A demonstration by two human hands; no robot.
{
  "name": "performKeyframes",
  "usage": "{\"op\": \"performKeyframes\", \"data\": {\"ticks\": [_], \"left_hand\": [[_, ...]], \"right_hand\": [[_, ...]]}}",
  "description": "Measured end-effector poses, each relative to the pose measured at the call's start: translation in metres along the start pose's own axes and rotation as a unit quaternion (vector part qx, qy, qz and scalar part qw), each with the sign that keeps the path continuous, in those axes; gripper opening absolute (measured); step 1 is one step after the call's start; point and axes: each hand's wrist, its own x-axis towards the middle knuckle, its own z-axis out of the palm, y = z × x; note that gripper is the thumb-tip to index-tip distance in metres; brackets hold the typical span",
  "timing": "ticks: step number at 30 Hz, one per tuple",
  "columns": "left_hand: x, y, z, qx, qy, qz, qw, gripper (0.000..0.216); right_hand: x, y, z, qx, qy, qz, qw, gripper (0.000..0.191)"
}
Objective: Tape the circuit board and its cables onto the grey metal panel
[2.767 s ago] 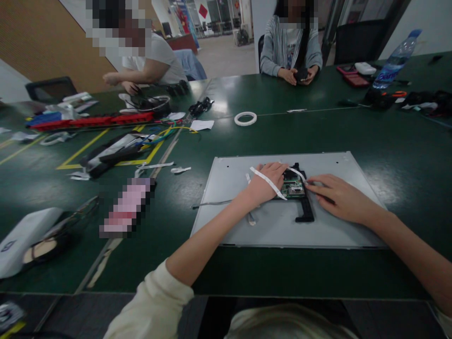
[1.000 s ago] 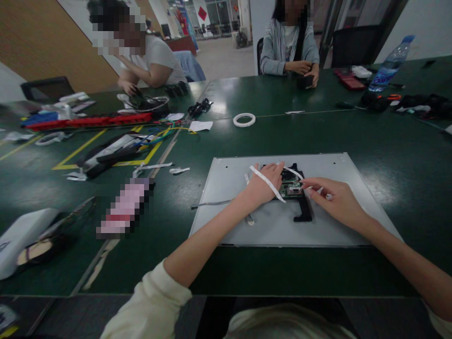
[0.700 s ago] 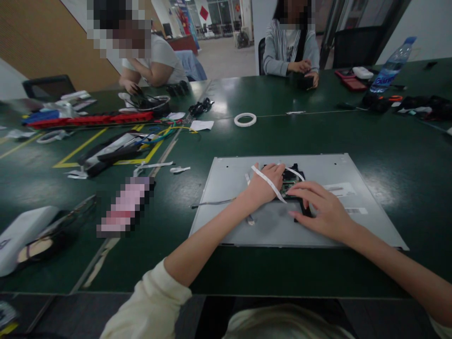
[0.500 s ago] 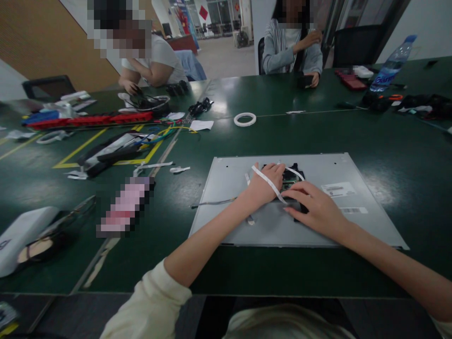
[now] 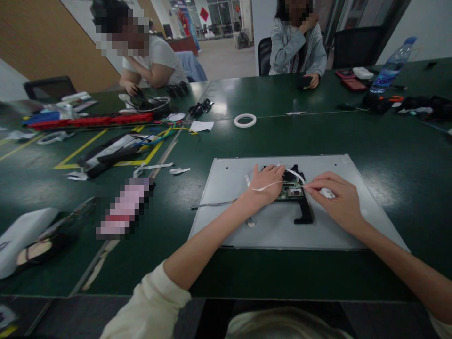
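A grey metal panel (image 5: 226, 176) lies flat on the table before me. On its middle sits a black bracket (image 5: 305, 211) around a green circuit board (image 5: 294, 192), partly covered by my left hand. My left hand (image 5: 267, 182) rests palm down there, fingers laid out flat and thumb apart. Between thumb and fingertips, my right hand (image 5: 335, 195) pinches a strip of white tape (image 5: 295, 174) at the bracket's right side. The strip curves away toward my left fingertips; a thin length crosses the back of that hand. A grey cable (image 5: 212, 203) runs out to the left.
A white tape roll (image 5: 245, 121) lies beyond the panel. To the left are a phone (image 5: 125, 207), tape scraps (image 5: 180, 170), a black device with wires (image 5: 113, 150) and a white case (image 5: 26, 240). A water bottle (image 5: 393, 66) stands far right. Two people sit opposite.
My right hand has moved right and closed on the white tape, drawing the strip off to the right. My left hand has stayed put. The person opposite has raised a hand toward their head.
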Motion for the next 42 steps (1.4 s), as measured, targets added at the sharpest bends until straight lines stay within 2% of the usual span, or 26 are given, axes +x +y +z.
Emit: {"op": "performKeyframes", "data": {"ticks": [6, 11, 14, 16, 18, 21, 23, 24, 26, 30, 34, 36, 40, 42], "left_hand": [[-0.005, -0.001, -0.007, -0.011, 0.000, 0.000, 1.000, 0.045], [-0.007, -0.003, -0.015, -0.026, 0.039, 0.033, 0.998, 0.046], [-0.003, -0.006, -0.024, -0.083, 0.067, 0.043, 0.993, 0.042], [0.001, -0.009, -0.033, -0.178, 0.069, 0.046, 0.981, 0.039], [0.004, -0.011, -0.044, -0.320, 0.029, 0.023, 0.947, 0.036], [0.002, -0.009, -0.063, -0.519, -0.112, -0.049, 0.846, 0.044], [-0.003, -0.003, -0.072, -0.572, -0.218, -0.074, 0.787, 0.054], [-0.005, 0.000, -0.075, -0.574, -0.260, -0.074, 0.773, 0.056], [-0.008, 0.006, -0.075, -0.552, -0.306, -0.059, 0.774, 0.050], [-0.010, 0.016, -0.065, -0.497, -0.302, -0.016, 0.813, 0.022], [-0.013, 0.023, -0.062, -0.487, -0.279, 0.019, 0.827, 0.018], [-0.015, 0.027, -0.065, -0.496, -0.267, 0.041, 0.825, 0.019], [-0.018, 0.029, -0.070, -0.507, -0.264, 0.076, 0.817, 0.020], [-0.018, 0.030, -0.069, -0.499, -0.264, 0.076, 0.822, 0.020]], "right_hand": [[-0.002, 0.014, -0.005, 0.083, -0.031, 0.089, 0.992, 0.019], [-0.001, 0.012, -0.003, 0.197, -0.029, 0.178, 0.964, 0.022], [0.001, 0.011, -0.004, 0.256, -0.021, 0.212, 0.943, 0.019], [0.001, 0.014, -0.006, 0.282, -0.018, 0.229, 0.931, 0.016], [0.000, 0.019, -0.007, 0.306, -0.016, 0.242, 0.921, 0.015], [-0.003, 0.025, -0.008, 0.345, -0.018, 0.260, 0.902, 0.018], [-0.003, 0.027, -0.009, 0.375, -0.029, 0.265, 0.888, 0.018], [-0.003, 0.027, -0.010, 0.387, -0.032, 0.265, 0.883, 0.017], [-0.002, 0.027, -0.013, 0.390, -0.028, 0.268, 0.881, 0.016], [0.000, 0.027, -0.019, 0.315, -0.013, 0.287, 0.905, 0.016], [0.002, 0.022, -0.024, 0.257, -0.089, 0.309, 0.911, 0.037], [0.003, 0.018, -0.026, 0.210, -0.119, 0.306, 0.921, 0.037], [0.003, 0.013, -0.027, 0.046, -0.125, 0.210, 0.969, 0.034], [0.003, 0.013, -0.027, 0.062, -0.135, 0.181, 0.972, 0.035]]}}
